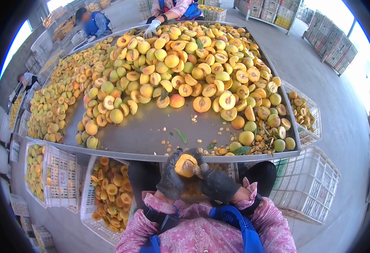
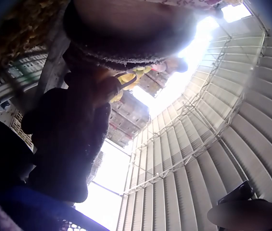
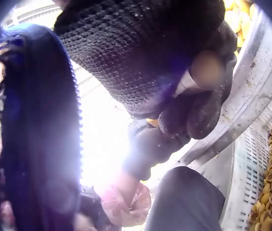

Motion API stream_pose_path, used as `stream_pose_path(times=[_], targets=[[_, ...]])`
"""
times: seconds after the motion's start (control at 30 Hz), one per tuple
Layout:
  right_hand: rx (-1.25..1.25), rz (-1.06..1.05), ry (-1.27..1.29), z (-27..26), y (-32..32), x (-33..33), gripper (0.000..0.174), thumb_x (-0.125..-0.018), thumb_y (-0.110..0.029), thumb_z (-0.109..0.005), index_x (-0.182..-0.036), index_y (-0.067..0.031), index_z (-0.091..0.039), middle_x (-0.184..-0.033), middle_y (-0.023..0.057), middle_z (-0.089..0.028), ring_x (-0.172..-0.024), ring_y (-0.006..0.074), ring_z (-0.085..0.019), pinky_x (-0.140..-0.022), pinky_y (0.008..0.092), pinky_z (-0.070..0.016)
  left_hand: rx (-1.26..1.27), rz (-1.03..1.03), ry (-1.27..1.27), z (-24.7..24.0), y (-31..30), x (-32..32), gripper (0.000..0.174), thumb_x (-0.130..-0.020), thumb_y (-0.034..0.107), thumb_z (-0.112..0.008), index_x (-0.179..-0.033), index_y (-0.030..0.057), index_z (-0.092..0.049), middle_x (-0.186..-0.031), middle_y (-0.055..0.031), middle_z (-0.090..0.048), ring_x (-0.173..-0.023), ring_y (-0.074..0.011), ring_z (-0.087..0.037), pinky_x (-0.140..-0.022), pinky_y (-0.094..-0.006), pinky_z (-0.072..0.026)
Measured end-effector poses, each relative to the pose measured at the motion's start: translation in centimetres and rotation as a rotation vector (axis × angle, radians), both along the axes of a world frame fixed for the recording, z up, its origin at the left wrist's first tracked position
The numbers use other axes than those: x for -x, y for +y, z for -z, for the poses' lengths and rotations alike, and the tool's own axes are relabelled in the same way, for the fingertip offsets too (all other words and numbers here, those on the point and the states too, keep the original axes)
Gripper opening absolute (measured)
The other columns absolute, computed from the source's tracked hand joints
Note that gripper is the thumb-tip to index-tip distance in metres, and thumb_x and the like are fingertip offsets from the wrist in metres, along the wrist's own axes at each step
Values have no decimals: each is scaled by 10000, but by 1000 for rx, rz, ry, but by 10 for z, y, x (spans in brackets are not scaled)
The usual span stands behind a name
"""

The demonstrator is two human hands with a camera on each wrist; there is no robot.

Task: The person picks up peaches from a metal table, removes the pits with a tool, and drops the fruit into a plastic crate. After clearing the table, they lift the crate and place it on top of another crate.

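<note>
Both hands wear dark gloves and meet at the table's near edge in the head view. My left hand (image 1: 171,179) holds a yellow peach (image 1: 185,165), its cut flesh facing up with a brownish middle. Against the fruit's right side is my right hand (image 1: 219,183), fingers curled round a small tool with a round-ended handle (image 3: 207,70), seen in the right wrist view. The tool's working end meets the peach and is largely hidden by the fingers. In the left wrist view the gloves are dark silhouettes.
A metal-rimmed table (image 1: 151,130) bears a large heap of halved and whole peaches (image 1: 164,63). Loose pits and leaves (image 1: 180,135) lie near its front edge. Below stand a crate of peach halves (image 1: 111,192) and a white crate (image 1: 309,185). Other people work beyond the table.
</note>
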State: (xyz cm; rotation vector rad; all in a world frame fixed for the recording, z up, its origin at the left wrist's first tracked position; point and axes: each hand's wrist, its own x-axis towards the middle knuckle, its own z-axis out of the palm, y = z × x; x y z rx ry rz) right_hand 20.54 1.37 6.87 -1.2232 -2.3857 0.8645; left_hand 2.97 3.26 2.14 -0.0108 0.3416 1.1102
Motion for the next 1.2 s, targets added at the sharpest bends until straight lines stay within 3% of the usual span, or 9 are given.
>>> stream_pose_path(times=[0.13, 0.2, 0.33, 0.4, 0.83, 0.9, 0.97, 1.13, 1.2], targets=[[-1, -5, -11, 13, 1, 2, 464, -871, -204, -564, -1321, -145, -471, -901, 214, -603, -704, 385, -620, -588, 479, -492, -49, -28, 60, 1, -2, -3, 488, -992, 323, -342, -1254, -63, -486, -1209, -218, -569, -1131, -318, -546, -1057, -439, -377], [-25, -30, 16, 15, 2, 1, 472, -866, -191, -562, -1326, -141, -465, -907, 211, -598, -721, 382, -620, -596, 473, -495, -547, -26, 1115, 14, -3, -4, 374, -941, 226, -482, -1226, -11, -530, -1177, -157, -609, -1076, -274, -586, -1018, -397, -417], [-28, -66, 55, 19, 4, 0, 493, -850, -148, -553, -1333, -136, -457, -910, 197, -584, -760, 372, -618, -614, 456, -500, -209, -45, 447, 14, 2, 2, 303, -855, 141, -598, -1143, 46, -604, -1125, -120, -641, -991, -261, -617, -932, -373, -461], [-6, -99, 26, 24, 9, -2, 502, -837, -137, -558, -1329, -125, -459, -905, 197, -586, -759, 369, -618, -613, 453, -499, -1011, -55, 1731, -22, 2, 9, 281, -804, 123, -646, -1079, 64, -645, -1083, -132, -646, -941, -285, -617, -862, -373, -473], [-57, -114, 44, 37, 14, 2, 620, -888, -179, -528, -1459, -151, -290, -848, 233, -605, -619, 363, -613, -546, 465, -466, -691, 47, 1379, 10, 7, 17, 428, -783, 43, -673, -1193, -4, -563, -1113, -105, -637, -1033, -188, -609, -905, -315, -485], [-4, -101, -13, 29, 12, 5, 616, -882, -174, -529, -1455, -142, -303, -861, 237, -604, -625, 364, -615, -557, 464, -469, -910, -124, 1691, 1, 1, 12, 474, -810, 46, -666, -1252, -12, -506, -1128, -103, -629, -1058, -157, -594, -908, -299, -490], [53, -82, -75, 25, 11, 5, 613, -876, -168, -529, -1450, -134, -316, -875, 240, -604, -631, 365, -617, -568, 463, -472, -732, -230, 1458, 16, -3, 1, 446, -797, 46, -673, -1219, -5, -538, -1118, -108, -634, -1062, -178, -598, -914, -315, -486], [121, -76, -18, 22, 9, 10, 342, -835, -152, -542, -1156, -35, -562, -851, 224, -629, -736, 382, -620, -647, 474, -485, -696, -424, 1520, 15, -5, -6, 346, -767, 67, -684, -1107, 29, -637, -1085, -120, -651, -1075, -253, -600, -941, -365, -463], [-10, -156, 48, 76, 7, 17, 305, -830, -155, -550, -1101, -19, -584, -846, 231, -629, -737, 384, -620, -650, 470, -484, -475, -388, 1174, 9, -7, -10, 295, -755, 109, -685, -1045, 56, -677, -1070, -123, -658, -1080, -298, -591, -957, -395, -445]])
